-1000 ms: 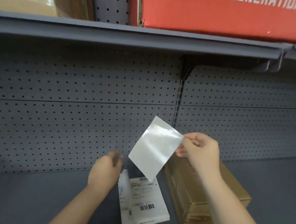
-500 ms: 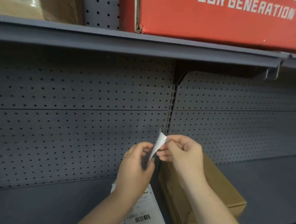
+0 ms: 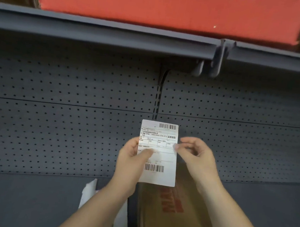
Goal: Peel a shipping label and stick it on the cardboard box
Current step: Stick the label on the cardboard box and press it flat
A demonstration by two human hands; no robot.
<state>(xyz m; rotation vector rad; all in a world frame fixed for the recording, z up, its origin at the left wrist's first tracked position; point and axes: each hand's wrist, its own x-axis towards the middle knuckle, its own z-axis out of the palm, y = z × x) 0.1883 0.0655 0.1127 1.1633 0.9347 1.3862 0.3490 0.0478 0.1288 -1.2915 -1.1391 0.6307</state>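
Left hand (image 3: 131,159) gripping white printed shipping label (image 3: 158,151) upright above brown cardboard box (image 3: 175,214); right hand (image 3: 196,153) pinching its right edge.

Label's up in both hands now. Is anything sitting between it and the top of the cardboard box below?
Nothing visible does. The shipping label hangs in the air, pinched by the left hand and touched at its edge by the right hand. The cardboard box lies directly below, its top bare apart from red print.

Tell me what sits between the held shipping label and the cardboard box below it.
Nothing: in the head view the shipping label, held in the left hand, hangs over the cardboard box with only air between. The right hand pinches its right edge.
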